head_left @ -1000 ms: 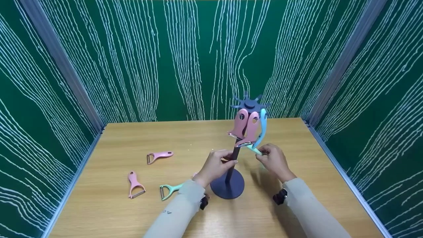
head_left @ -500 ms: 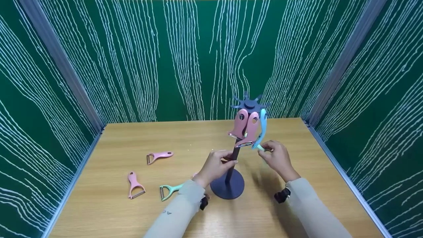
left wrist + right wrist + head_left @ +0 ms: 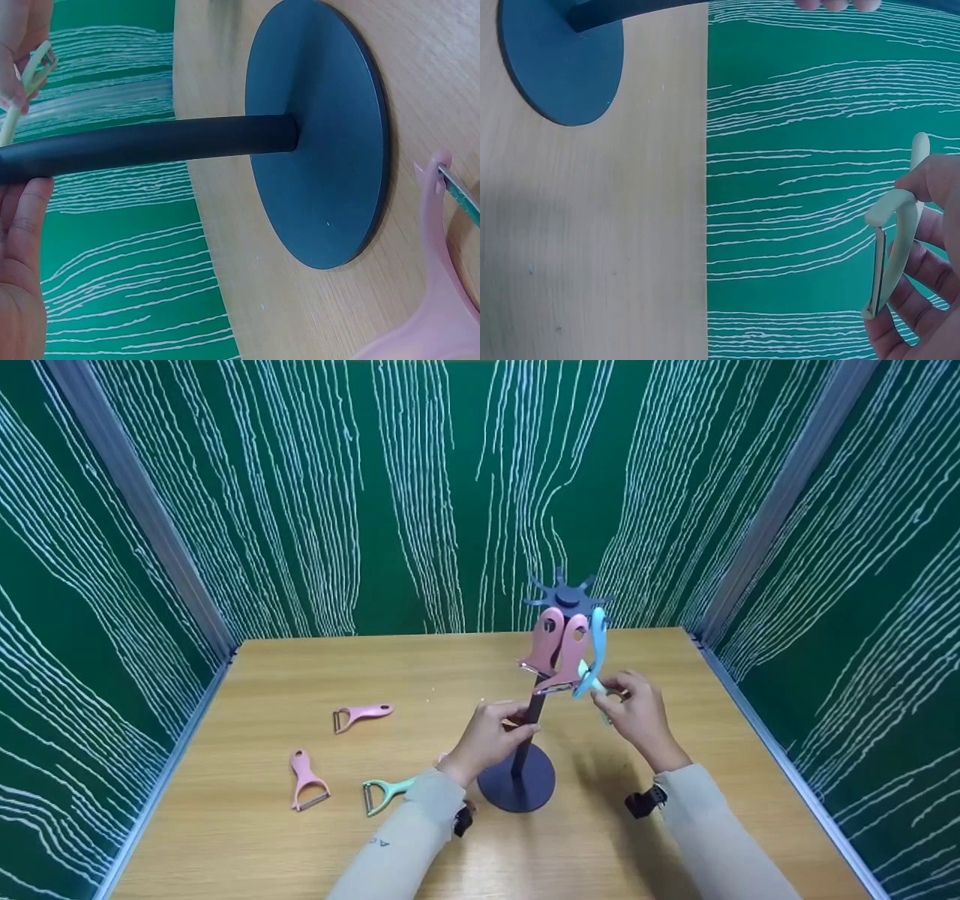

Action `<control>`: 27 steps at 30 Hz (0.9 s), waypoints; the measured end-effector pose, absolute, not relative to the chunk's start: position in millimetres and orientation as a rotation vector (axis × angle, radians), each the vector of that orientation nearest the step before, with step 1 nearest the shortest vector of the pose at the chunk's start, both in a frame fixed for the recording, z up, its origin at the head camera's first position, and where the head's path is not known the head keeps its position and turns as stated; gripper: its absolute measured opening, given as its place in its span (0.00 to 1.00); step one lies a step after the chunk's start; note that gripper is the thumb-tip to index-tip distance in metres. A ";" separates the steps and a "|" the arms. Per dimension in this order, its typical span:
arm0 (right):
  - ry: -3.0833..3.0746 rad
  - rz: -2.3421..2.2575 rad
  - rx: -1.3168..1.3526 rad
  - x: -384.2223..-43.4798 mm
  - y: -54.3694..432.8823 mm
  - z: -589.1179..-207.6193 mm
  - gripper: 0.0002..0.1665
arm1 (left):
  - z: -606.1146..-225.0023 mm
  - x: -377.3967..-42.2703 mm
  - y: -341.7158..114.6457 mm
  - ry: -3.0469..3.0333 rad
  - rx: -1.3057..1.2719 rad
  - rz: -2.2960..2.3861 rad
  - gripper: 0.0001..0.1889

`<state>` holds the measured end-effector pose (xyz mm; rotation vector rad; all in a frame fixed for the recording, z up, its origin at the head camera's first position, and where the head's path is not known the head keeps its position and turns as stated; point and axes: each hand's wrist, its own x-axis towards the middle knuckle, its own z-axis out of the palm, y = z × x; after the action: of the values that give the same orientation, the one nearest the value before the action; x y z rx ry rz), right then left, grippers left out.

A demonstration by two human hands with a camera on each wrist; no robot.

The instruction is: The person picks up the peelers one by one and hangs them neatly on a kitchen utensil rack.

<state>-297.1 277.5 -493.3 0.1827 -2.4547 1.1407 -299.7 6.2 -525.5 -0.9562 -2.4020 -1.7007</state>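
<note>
Pale glare whitened the wooden tabletop (image 3: 517,856) at the head view's bottom centre; a soft shadow lay beside the right sleeve (image 3: 720,829), lower right. The right-wrist view looked slightly hazy.

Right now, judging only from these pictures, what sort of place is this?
Probably a small work booth, perhaps set up for recording: a wood-grain table is enclosed by green walls with wavy white lines, and grey posts stand at the corners.

Held green peeler (image 3: 907,223) now higher, its tip in view beside the blue peeler (image 3: 599,641).
</note>
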 end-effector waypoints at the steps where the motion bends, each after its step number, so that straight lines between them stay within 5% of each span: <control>1: -2.453 1.143 0.182 -296.6 277.4 -492.6 0.06 | -525.6 -299.7 6.2 -2.402 -0.956 -1.702 0.13; 27: -2.206 1.232 0.197 -283.5 273.7 -462.6 0.06 | -524.6 -299.0 6.1 -2.408 -0.942 -1.741 0.13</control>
<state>-283.5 273.7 -462.6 0.1967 -2.2060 1.2319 -299.0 6.1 -524.6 -0.9418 -2.4085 -1.7414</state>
